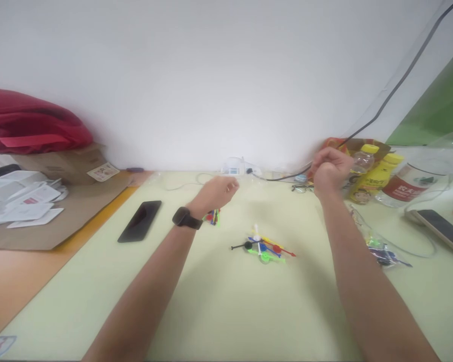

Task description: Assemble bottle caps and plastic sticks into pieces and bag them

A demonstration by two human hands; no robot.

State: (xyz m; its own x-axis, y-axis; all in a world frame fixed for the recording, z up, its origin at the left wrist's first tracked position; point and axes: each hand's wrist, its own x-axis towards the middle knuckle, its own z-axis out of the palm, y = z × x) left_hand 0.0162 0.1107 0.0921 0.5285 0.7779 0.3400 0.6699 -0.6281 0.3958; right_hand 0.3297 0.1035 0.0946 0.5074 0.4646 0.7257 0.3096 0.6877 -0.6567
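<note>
On the pale green table lies a loose pile of plastic arrow spinners (263,247), in white, black, blue, red, yellow and green. My left hand (216,193), with a black watch on the wrist, is raised behind and left of that pile. Its fingers are curled closed; anything inside them is hidden. Partly covered by this hand and wrist is a second small group of coloured arrow pieces (213,217). My right hand (330,168) is held up at the right, near the bottles, its fingers curled inward and slightly blurred. Whether it holds anything is hidden.
A black phone (139,221) lies at left, beside cardboard (71,211) with white packets. At right are yellow-capped bottles (379,178), a large clear bottle (407,186), glasses (302,188), a clear bag of coloured pieces (385,255) and another phone (443,230). A black cable (400,80) hangs across.
</note>
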